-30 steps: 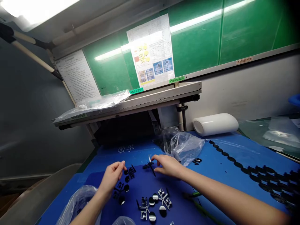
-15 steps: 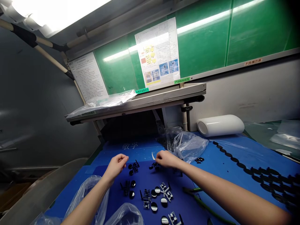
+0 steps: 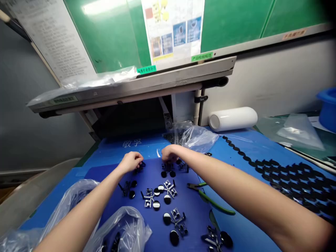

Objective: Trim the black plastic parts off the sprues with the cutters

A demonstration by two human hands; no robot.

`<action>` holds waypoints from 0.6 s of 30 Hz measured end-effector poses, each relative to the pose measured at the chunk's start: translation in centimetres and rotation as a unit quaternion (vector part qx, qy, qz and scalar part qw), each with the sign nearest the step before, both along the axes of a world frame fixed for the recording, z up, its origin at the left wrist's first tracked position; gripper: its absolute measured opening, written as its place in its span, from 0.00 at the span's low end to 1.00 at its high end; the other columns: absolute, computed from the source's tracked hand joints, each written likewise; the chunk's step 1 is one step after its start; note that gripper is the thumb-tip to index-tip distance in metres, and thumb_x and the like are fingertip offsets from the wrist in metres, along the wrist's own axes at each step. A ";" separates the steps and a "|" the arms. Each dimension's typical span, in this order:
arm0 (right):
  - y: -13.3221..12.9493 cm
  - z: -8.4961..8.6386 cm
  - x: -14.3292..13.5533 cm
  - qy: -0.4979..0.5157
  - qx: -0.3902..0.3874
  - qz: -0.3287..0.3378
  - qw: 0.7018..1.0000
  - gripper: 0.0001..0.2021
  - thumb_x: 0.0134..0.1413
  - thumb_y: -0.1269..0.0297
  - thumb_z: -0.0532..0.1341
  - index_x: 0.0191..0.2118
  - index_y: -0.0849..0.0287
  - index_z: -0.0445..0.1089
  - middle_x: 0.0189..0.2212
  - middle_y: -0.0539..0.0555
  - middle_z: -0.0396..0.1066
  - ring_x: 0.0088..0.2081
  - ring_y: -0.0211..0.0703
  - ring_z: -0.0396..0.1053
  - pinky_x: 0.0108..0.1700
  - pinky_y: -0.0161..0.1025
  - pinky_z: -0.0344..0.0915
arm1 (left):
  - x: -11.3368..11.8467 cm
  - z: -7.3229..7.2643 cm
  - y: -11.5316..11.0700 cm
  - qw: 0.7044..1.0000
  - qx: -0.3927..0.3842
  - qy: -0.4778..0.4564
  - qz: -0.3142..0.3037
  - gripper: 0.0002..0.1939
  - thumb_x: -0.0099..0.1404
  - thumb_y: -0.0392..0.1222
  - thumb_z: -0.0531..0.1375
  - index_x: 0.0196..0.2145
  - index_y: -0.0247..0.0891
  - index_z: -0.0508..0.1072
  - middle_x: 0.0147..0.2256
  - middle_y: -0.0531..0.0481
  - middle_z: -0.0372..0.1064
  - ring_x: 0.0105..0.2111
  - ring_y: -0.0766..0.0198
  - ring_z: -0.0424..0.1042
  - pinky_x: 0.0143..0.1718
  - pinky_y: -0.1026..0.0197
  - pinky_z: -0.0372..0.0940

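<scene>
My left hand (image 3: 131,161) is closed in a pinch at a black moulded plastic part (image 3: 140,167) on the dark blue mat (image 3: 105,173). Most of that part is hidden behind the fingers. To its right, my right hand (image 3: 169,153) bends down with curled fingers over another black moulded part (image 3: 168,168), which has round discs on its near side. These fingertips are mostly hidden, so their exact grip is unclear. Nearer to me lie several similar glossy black parts (image 3: 174,220), with discs and small clips on branching runners.
Green-handled cutting pliers (image 3: 216,203) lie under my right forearm. Clear plastic bags stand at front left (image 3: 126,224) and at the back (image 3: 201,136). Rows of black discs (image 3: 288,178) cover the right side. A white roll (image 3: 233,119) lies behind, near a low shelf (image 3: 147,84).
The view has tilted down and shifted right. My left hand, earlier pinched beside a part, now has its fingers at one. My right hand stays bent over the parts at the back.
</scene>
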State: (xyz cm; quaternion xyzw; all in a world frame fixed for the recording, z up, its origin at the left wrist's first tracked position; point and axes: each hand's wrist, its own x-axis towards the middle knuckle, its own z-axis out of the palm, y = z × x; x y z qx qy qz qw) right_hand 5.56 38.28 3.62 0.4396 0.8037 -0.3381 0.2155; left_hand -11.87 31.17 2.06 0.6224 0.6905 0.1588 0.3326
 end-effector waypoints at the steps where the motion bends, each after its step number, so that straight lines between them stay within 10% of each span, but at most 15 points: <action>1: 0.1 -0.2 -0.1 -0.006 0.000 -0.008 1.000 0.13 0.57 0.64 0.56 0.47 0.61 0.63 0.45 0.55 0.65 0.40 0.46 0.68 0.39 0.47 0.67 | -0.1 0.0 -0.1 1.000 -0.008 -0.019 0.010 0.13 0.62 0.43 0.54 0.43 0.35 0.66 0.41 0.47 0.67 0.37 0.62 0.69 0.36 0.54 0.66; 9: -1.0 0.5 4.1 0.034 0.140 -0.054 0.988 0.11 0.57 0.62 0.55 0.44 0.61 0.65 0.42 0.54 0.67 0.39 0.45 0.68 0.39 0.46 0.66 | -1.6 0.6 -1.2 0.989 -0.035 -0.131 0.050 0.12 0.63 0.42 0.54 0.43 0.34 0.66 0.39 0.48 0.68 0.33 0.64 0.70 0.33 0.56 0.67; 18: -13.7 2.1 14.3 0.128 0.159 0.018 0.979 0.08 0.56 0.62 0.53 0.32 0.51 0.70 0.25 0.48 0.73 0.27 0.41 0.70 0.25 0.34 0.63 | 0.1 1.7 -1.2 0.995 0.069 0.070 -0.027 0.10 0.62 0.43 0.55 0.34 0.33 0.69 0.29 0.53 0.69 0.28 0.66 0.69 0.32 0.57 0.65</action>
